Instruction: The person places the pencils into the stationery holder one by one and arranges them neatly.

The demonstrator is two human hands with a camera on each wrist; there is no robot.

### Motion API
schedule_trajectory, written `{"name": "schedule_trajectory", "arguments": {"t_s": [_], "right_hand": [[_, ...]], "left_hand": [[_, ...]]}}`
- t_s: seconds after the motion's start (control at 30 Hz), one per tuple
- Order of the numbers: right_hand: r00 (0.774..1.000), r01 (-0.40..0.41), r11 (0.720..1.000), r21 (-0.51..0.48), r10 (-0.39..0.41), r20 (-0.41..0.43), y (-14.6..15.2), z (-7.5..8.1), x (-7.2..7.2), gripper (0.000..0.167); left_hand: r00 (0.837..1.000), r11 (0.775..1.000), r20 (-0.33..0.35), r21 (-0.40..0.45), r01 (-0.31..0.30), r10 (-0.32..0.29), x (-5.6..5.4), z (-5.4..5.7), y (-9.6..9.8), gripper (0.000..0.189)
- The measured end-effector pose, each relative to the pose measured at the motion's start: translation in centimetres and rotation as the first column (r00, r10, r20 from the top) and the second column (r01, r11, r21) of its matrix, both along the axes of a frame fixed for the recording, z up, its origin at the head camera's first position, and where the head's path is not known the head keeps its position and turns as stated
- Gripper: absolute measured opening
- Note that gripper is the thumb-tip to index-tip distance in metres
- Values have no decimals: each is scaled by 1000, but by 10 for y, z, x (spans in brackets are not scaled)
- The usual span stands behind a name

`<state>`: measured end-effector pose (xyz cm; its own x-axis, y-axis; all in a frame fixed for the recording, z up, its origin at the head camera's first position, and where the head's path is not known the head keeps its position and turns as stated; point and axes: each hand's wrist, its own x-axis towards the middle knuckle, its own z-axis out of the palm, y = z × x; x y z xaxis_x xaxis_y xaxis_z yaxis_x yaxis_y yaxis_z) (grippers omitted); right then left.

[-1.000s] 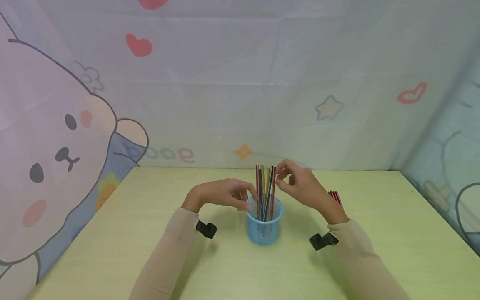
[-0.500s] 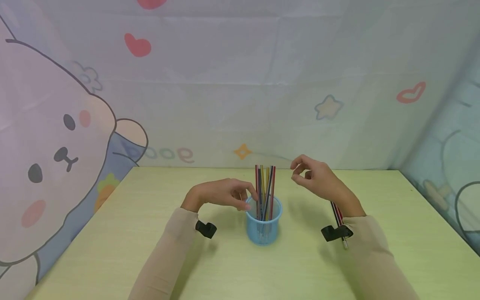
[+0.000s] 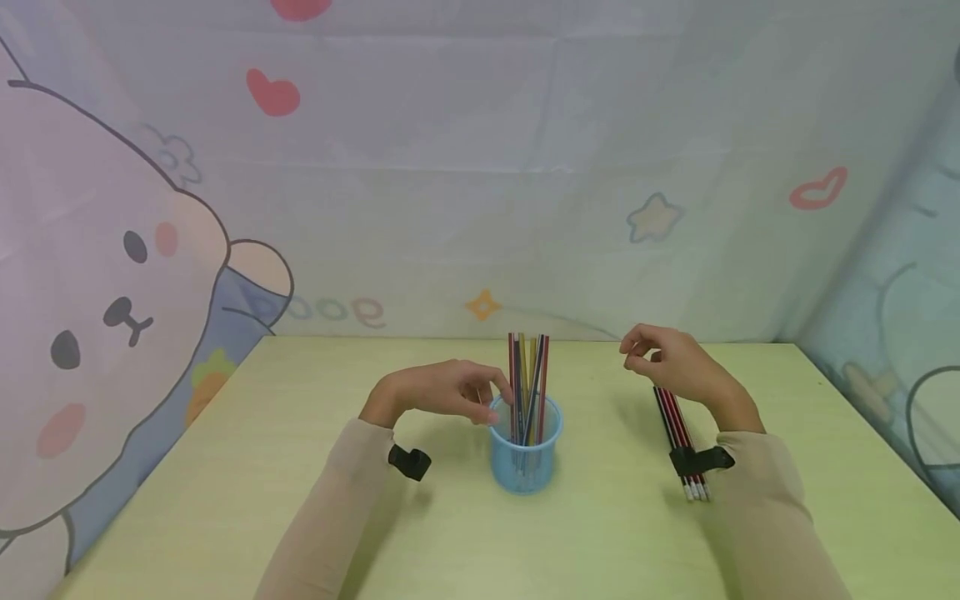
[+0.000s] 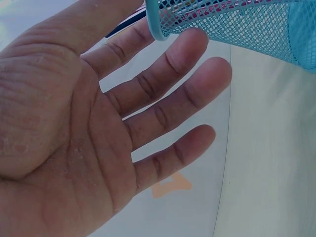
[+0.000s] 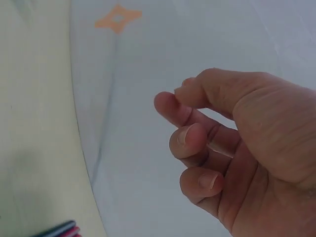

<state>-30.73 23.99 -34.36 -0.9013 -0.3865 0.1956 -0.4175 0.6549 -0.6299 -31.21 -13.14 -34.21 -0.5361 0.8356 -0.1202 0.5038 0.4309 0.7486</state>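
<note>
A light-blue mesh pencil cup (image 3: pixel 522 467) stands upright mid-table. Several pencils (image 3: pixel 529 383), red, dark blue and yellow, stand in it. My left hand (image 3: pixel 442 387) holds the cup's left rim between thumb and index finger; in the left wrist view, the other fingers (image 4: pixel 168 118) extend beside the mesh. To the right, my right hand (image 3: pixel 678 362) hovers with loosely curled fingers and nothing in them. Below it lie several red-and-black pencils (image 3: pixel 678 433) with pale ends, side by side, partly hidden by the wrist strap. In the right wrist view, the thumb nears the index fingertip.
The pale yellow-green table (image 3: pixel 442 542) ends at a printed cloth backdrop (image 3: pixel 450 208) with a cartoon bear on the left. A black camera strap (image 3: pixel 701 460) sits on the right wrist, another black wrist camera (image 3: pixel 409 462) on the left.
My right hand has moved right, from beside the upright pencils to above the lying ones, uncovering more of those. The left hand stays at the cup's rim.
</note>
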Motion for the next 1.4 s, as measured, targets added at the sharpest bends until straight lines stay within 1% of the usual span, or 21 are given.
{"name": "schedule_trajectory", "arguments": {"t_s": [0.13, 0.23, 0.37, 0.53, 0.63, 0.7, 0.8, 0.97, 1.07, 1.23, 1.33, 1.4], "right_hand": [[1000, 18, 999, 37, -17, -3, 13, -3, 0, 8], [999, 26, 998, 64, -29, 45, 21, -6, 0, 9], [990, 25, 994, 110, -40, 134, 29, -12, 0, 12], [985, -14, 983, 181, -18, 172, 33, -17, 0, 15], [975, -22, 982, 187, -21, 221, 36, -19, 1, 16], [965, -16, 983, 181, -32, 261, 38, -21, 3, 16], [953, -5, 984, 176, -48, 298, 40, -25, 3, 17], [953, -13, 983, 183, -43, 301, 38, -32, 1, 17], [954, -18, 982, 191, -41, 298, 37, -36, -1, 16], [960, -25, 977, 211, -35, 277, 34, -43, -4, 17], [966, -12, 966, 260, -56, 252, 31, -47, -5, 18], [967, 11, 952, 305, -88, 239, 28, -48, -4, 19]], "left_hand": [[1000, 1000, -10, -5, -1, 1, 1, 1, 0, 28], [1000, 1000, -15, -9, -1, 1, 2, 2, 1, 28], [1000, 1000, -15, -10, 4, -5, 3, 3, 2, 26], [1000, 1000, -18, -13, 7, -7, 3, 7, 3, 28], [1000, 1000, -12, -11, 9, -9, 4, 7, 4, 30], [1000, 1000, -12, -10, 10, -10, 4, 6, 4, 32], [1000, 1000, -12, -9, 8, -8, 4, 4, 3, 30], [1000, 1000, -19, -16, -8, 8, 7, 5, -1, 30], [1000, 1000, -14, -11, -6, 6, 9, 5, -1, 31], [1000, 1000, -10, -6, -10, 10, 11, 6, 0, 29], [1000, 1000, -9, -7, -13, 13, 11, 6, 0, 28], [1000, 1000, -13, -9, -11, 10, 11, 6, 0, 29]]}}
